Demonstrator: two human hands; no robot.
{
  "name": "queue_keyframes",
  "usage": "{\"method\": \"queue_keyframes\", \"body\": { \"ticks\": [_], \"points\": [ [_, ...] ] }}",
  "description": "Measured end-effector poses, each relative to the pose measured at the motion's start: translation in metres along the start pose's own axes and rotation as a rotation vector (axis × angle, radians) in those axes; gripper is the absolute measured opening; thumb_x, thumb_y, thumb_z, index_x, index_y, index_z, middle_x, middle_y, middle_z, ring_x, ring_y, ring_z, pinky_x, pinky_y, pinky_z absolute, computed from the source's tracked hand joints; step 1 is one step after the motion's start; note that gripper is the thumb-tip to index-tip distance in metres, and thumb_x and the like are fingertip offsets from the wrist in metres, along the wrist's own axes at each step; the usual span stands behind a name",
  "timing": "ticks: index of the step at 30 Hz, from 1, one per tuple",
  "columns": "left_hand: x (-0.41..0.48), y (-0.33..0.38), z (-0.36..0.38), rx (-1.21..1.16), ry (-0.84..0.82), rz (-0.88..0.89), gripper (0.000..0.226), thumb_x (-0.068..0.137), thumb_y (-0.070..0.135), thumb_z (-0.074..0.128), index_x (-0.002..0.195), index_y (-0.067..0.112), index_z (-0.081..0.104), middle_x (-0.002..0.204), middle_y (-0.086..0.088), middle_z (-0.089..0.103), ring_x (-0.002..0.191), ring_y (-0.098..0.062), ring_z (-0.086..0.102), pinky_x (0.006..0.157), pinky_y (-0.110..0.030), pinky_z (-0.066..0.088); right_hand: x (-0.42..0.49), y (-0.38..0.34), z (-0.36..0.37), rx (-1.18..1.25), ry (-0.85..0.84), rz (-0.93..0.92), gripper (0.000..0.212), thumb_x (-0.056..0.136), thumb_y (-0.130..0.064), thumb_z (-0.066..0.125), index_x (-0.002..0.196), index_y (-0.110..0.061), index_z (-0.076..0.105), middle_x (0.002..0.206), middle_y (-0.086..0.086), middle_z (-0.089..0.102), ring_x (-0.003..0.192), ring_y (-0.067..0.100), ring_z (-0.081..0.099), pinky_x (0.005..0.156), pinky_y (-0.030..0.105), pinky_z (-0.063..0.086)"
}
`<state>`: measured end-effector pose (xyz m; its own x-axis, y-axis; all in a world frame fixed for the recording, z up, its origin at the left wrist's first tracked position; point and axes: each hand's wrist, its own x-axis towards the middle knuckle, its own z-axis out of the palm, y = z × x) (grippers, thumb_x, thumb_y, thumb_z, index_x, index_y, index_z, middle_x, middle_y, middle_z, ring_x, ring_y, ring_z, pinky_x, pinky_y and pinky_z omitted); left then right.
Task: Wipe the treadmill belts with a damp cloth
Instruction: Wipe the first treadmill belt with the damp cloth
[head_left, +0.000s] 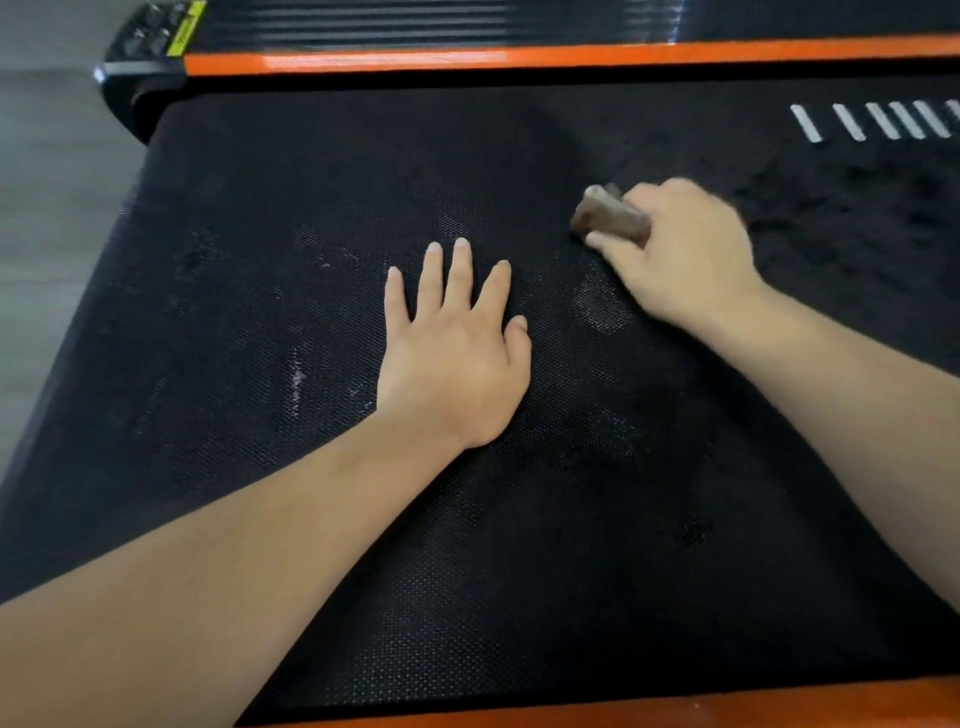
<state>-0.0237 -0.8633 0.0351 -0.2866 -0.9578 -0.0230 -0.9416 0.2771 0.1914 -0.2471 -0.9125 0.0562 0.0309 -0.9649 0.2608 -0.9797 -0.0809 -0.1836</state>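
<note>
Fingers (641, 200) of the right hand (685, 249) curl over a small brown cloth (608, 215) with the thumb tucked under it. The wad is firmly pinched and only its left end pokes out. This hand is blurred. It holds the cloth down on the treadmill belt (260, 467), in the far right part of the surface. The left hand (452, 353) lies palm down on the belt, near but apart from the cloth, fingers straight and spread, gripping nothing.

The cloth looks soft, light and limp, and if damp it will likely drag on the belt's rough, dotted weave. Bunching it under the fingers, as here, should spread the pressure. The belt may creep on its rollers, so the flat left hand probably steadies it.

Pale dusty smears (602, 304) sit between the 2 hands, with more to the left. Right of the cloth the belt is darker and blotchy, possibly wet. Beyond lie white stripes (883, 120) and an orange side rail (467, 54).
</note>
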Motion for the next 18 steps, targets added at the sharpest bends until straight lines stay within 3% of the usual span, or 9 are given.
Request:
{"method": "queue_keyframes", "body": {
  "ticks": [4,8,12,14,18],
  "points": [
    [0.002,0.000,0.001,0.008,0.000,-0.004,0.064,0.105,0.049,0.016,0.164,0.027,0.013,0.174,-0.009,-0.001,0.159,-0.029,-0.010,0.126,-0.057,-0.006,-0.014,0.000,-0.007,0.103,-0.104,-0.163,0.040,0.087,-0.061,0.056,0.078,-0.023,0.051,0.079,0.000,0.050,0.074,0.027,0.053,0.068,0.038,0.043],
    [0.001,0.000,0.001,0.009,0.001,-0.004,0.065,0.103,0.051,0.014,0.164,0.027,0.012,0.174,-0.009,0.000,0.159,-0.030,-0.009,0.127,-0.057,-0.006,0.036,0.019,-0.003,0.019,-0.001,0.112,0.036,0.091,-0.059,0.058,0.088,-0.023,0.055,0.097,0.013,0.059,0.094,0.039,0.060,0.080,0.045,0.047],
    [0.001,0.000,0.001,0.026,0.009,-0.004,0.069,0.100,0.053,0.010,0.164,0.029,0.012,0.174,-0.008,0.001,0.160,-0.029,-0.008,0.127,-0.057,-0.004,0.009,-0.004,0.006,0.119,-0.081,-0.153,0.042,0.086,-0.061,0.055,0.080,-0.020,0.052,0.082,0.001,0.048,0.078,0.027,0.053,0.069,0.039,0.043],
    [0.002,0.000,0.000,0.027,0.009,-0.004,0.070,0.099,0.053,0.010,0.165,0.029,0.013,0.174,-0.008,0.002,0.160,-0.030,-0.007,0.127,-0.057,-0.004,0.014,0.005,0.004,0.125,-0.114,-0.184,0.042,0.085,-0.062,0.055,0.079,-0.021,0.052,0.081,0.002,0.048,0.076,0.027,0.052,0.067,0.038,0.042],
    [0.000,0.001,0.000,0.021,0.000,-0.005,0.070,0.099,0.053,0.008,0.165,0.030,0.012,0.174,-0.007,0.002,0.160,-0.029,-0.007,0.127,-0.057,-0.004,0.064,0.020,0.002,0.010,-0.026,0.096,0.040,0.091,-0.059,0.059,0.097,-0.020,0.062,0.099,0.014,0.054,0.098,0.039,0.058,0.088,0.046,0.046]
  ]
}}
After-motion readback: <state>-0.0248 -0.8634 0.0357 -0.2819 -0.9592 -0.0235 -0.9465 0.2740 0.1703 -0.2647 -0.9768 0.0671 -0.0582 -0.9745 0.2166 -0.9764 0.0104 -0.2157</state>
